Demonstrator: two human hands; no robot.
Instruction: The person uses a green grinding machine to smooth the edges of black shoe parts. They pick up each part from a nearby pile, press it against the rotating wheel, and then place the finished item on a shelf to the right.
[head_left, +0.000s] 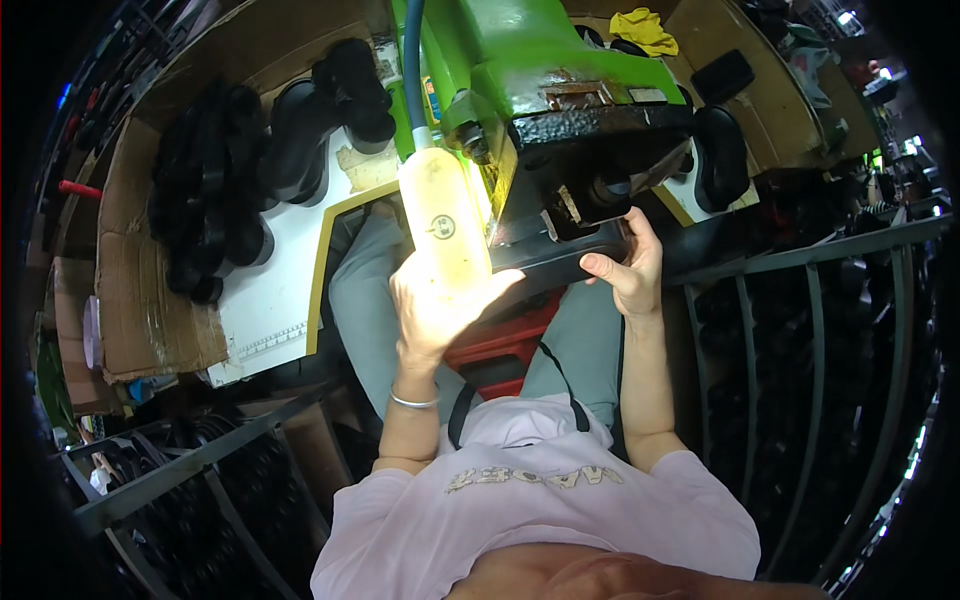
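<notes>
A long black shoe sole point(560, 262) lies level under the head of a green machine point(560, 60), between my two hands. My right hand point(632, 272) grips its right end, thumb on the near side and fingers curled over the far side. At the other end, my left hand point(440, 312) has its thumb stretched along the sole. A glowing yellow-white lamp point(440, 215) on a blue flexible neck hides most of the left fingers. The machine's dark working part point(590, 190) sits just beyond the sole; the exact contact there is hard to make out.
Piled black shoe soles point(215, 180) fill a cardboard box point(150, 300) at left, beside a white board point(270, 290) with yellow edging. Another cardboard box point(775, 85) at right has a yellow cloth point(645, 32) near it. Metal racks point(815, 330) flank me; a red stool point(500, 350) is below.
</notes>
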